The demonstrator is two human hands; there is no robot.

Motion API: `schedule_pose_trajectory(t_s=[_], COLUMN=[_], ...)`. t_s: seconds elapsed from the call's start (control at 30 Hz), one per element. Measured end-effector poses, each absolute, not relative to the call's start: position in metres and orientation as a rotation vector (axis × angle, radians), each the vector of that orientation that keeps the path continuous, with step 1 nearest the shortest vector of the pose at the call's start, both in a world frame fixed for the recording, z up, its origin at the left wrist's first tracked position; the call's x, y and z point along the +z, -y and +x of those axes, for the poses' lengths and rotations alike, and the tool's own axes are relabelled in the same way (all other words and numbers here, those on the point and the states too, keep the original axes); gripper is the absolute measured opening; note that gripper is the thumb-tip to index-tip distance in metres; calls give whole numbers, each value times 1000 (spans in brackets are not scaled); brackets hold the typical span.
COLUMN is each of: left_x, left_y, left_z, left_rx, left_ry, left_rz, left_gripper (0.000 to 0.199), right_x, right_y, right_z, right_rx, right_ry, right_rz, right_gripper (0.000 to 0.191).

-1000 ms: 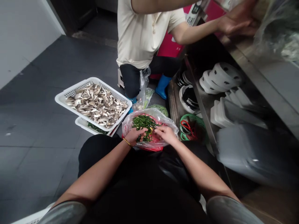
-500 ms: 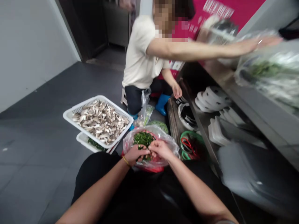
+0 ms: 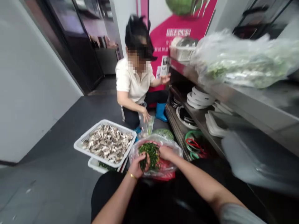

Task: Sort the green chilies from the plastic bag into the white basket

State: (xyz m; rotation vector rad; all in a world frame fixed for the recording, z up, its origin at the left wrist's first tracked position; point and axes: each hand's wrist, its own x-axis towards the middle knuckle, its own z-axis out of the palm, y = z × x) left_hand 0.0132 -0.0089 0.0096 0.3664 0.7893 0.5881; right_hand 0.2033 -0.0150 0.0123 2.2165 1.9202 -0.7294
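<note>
A clear plastic bag (image 3: 178, 150) lies open over something red between my knees, with a heap of small dark green vegetable pieces (image 3: 153, 152) inside. My left hand (image 3: 136, 166), a yellow bangle at its wrist, curls its fingers around some of these pieces at the near left of the heap. On the other side, my right hand (image 3: 166, 153) reaches into the bag at the heap's right edge. Its fingers point down and are mostly hidden, so I cannot see what they hold.
A white basket (image 3: 79, 145) of sliced mushrooms (image 3: 108, 143) rests on another white tray (image 3: 93, 165) at left. A co-worker (image 3: 134, 84) squats opposite, one hand at a plastic bag. Metal shelves at right carry plates (image 3: 198, 98) and bagged greens (image 3: 245, 68); a green basket (image 3: 190, 137) stands below.
My hands have parted from their meeting over the bag: the left cups green pieces, the right has gone down into the bag. The co-worker's arm has come down from the shelf. My view has shifted.
</note>
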Motion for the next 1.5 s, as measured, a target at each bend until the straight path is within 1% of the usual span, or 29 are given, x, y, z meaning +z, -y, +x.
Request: schedule_pose_trajectory(t_s=[0.13, 0.23, 0.3, 0.37, 0.43, 0.53, 0.67, 0.73, 0.83, 0.97, 1.03, 1.07, 1.17, 1.23, 1.3, 1.37, 1.4, 1.43, 1.5], left_x=[7, 1, 0, 1, 2, 2, -5, -8, -11, -13, -13, -13, -12, -11, -11, -12, -12, -11, -11], left_y=[5, -2, -6, -9, -11, -11, -10, -10, -7, 3, 9, 11, 13, 11, 6, 1, -2, -4, -8], left_z=[17, 16, 16, 18, 22, 27, 26, 26, 29, 40, 45, 46, 46, 44, 40, 37, 36, 35, 33], left_rx=[588, 630, 669, 697, 707, 689, 679, 653, 586, 546, 548, 564, 669, 739, 780, 793, 798, 805, 830], left_ry=[-731, -738, -706, -659, -634, -670, -792, -848, -916, -945, -935, -939, -973, -950, -889, -840, -832, -834, -849], left_rz=[508, 516, 503, 500, 508, 546, 567, 564, 584, 661, 718, 747, 794, 725, 590, 468, 428, 397, 350], left_gripper=[30, 31, 32, 30, 25, 34, 37, 39, 42, 42, 39, 38, 36, 36, 36, 35, 34, 31, 23], right_x=[-20, -33, -32, -28, -27, -37, -51, -49, -33, -10, -6, -5, -3, 2, 8, 12, 12, 11, 5], right_y=[7, 10, 12, 11, 7, 2, 3, 7, 18, 39, 47, 49, 52, 52, 51, 47, 44, 39, 26], right_z=[203, 222, 238, 248, 244, 223, 213, 224, 240, 232, 219, 212, 202, 201, 206, 215, 220, 224, 227], right_rx=[-801, -856, -857, -830, -818, -867, -968, -1019, -1031, -997, -1081, -1148, -1319, -1455, -1668, -1840, -1830, -1731, -1354], right_ry=[-1869, -1827, -1810, -1813, -1826, -1831, -1821, -1810, -1865, -2252, -2373, -2380, -2369, -2469, -2562, -2524, -2468, -2405, -2284], right_rz=[2141, 2121, 2120, 2140, 2187, 2238, 2238, 2226, 2234, 2185, 2145, 2144, 2158, 2100, 2005, 1870, 1798, 1758, 1800], right_gripper=[33, 30, 29, 29, 29, 28, 21, 16, 11, 7, 5, 8, 27, 31, 29, 34, 36, 37, 37])
